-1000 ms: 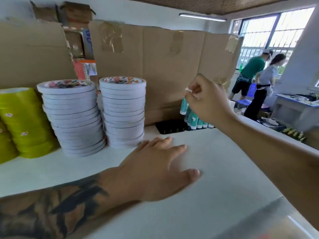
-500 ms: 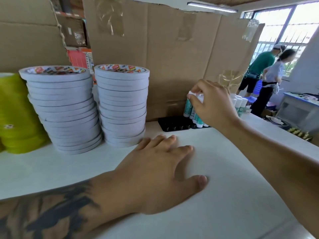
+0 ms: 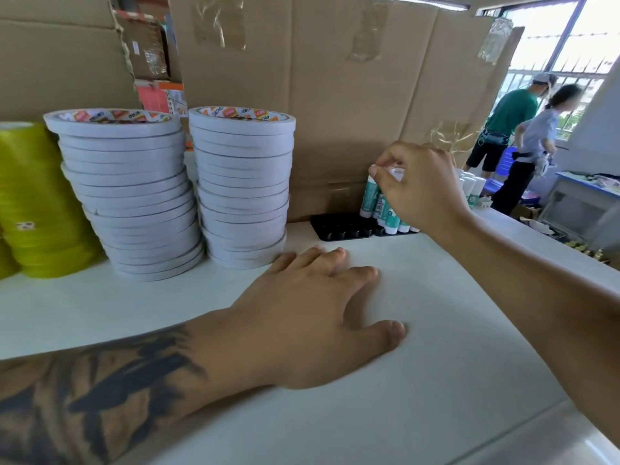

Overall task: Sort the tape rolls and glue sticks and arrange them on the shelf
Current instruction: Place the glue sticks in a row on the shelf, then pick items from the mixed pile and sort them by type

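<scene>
While right hand (image 3: 422,186) pinches a glue stick (image 3: 370,196) | left hand (image 3: 312,317) flat on shelf (image 3: 469,330) | two white tape stacks (image 3: 241,186)

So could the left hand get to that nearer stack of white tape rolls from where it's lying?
Probably yes. The left hand rests flat on the shelf, its fingertips right beside the base of the nearer white tape stack, with nothing lying between them.
</scene>
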`<state>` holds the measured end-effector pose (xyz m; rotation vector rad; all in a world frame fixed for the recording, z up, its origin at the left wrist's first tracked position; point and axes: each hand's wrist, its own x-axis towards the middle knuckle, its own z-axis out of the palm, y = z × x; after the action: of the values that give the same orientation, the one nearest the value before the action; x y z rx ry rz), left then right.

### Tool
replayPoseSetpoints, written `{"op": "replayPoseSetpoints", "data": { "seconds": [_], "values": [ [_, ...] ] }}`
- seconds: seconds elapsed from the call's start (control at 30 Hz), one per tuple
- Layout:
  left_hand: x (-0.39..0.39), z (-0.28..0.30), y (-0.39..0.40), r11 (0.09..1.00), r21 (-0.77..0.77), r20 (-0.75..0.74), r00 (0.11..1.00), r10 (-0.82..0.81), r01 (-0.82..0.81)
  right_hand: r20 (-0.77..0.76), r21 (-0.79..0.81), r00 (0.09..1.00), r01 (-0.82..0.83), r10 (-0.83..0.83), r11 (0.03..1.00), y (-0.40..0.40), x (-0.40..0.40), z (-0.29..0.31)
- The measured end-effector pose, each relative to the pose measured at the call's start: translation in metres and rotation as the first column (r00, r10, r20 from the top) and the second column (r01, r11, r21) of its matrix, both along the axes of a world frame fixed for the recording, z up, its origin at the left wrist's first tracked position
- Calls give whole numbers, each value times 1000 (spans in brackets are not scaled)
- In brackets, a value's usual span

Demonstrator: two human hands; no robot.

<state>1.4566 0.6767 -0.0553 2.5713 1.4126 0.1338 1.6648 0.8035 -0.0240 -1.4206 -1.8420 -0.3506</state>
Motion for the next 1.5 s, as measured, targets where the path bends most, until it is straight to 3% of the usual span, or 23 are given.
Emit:
{"op": "replayPoseSetpoints", "data": {
  "seconds": [0.5,0.7,0.83,1.03,1.1,1.17,1.27,1.4,1.5],
  "values": [
    [0,-1,-1,1000,-16,-19,1000,-14,13,95,-52,995,32,-27,998,1,-1,-4],
    [0,5,-4,999,-27,-32,999,-20,20,417,-117,900,192,-127,974,-18,-4,1],
    [-15,16,-23,997,-74,-69,998,-5,0,463,-177,879,220,-116,959,-54,-13,10],
    [-92,18,-91,997,81,-106,994,-10,18,426,-245,903,175,-57,953,-137,-49,12],
    [-134,17,-116,995,71,-130,988,80,-71,395,-252,918,138,-28,958,-162,-65,8],
    [-179,14,-139,980,22,-56,979,198,-197,357,-272,934,71,32,960,-186,-86,5],
    [-251,-4,-155,948,85,18,952,307,-307,312,-342,937,-42,156,939,-217,-125,5],
    [-335,-13,-166,895,137,-18,902,431,-425,353,-369,894,-139,277,919,-248,-190,7],
    [-385,-3,-187,865,101,41,871,489,-491,387,-425,837,-210,387,880,-265,-247,7]
  ]
}}
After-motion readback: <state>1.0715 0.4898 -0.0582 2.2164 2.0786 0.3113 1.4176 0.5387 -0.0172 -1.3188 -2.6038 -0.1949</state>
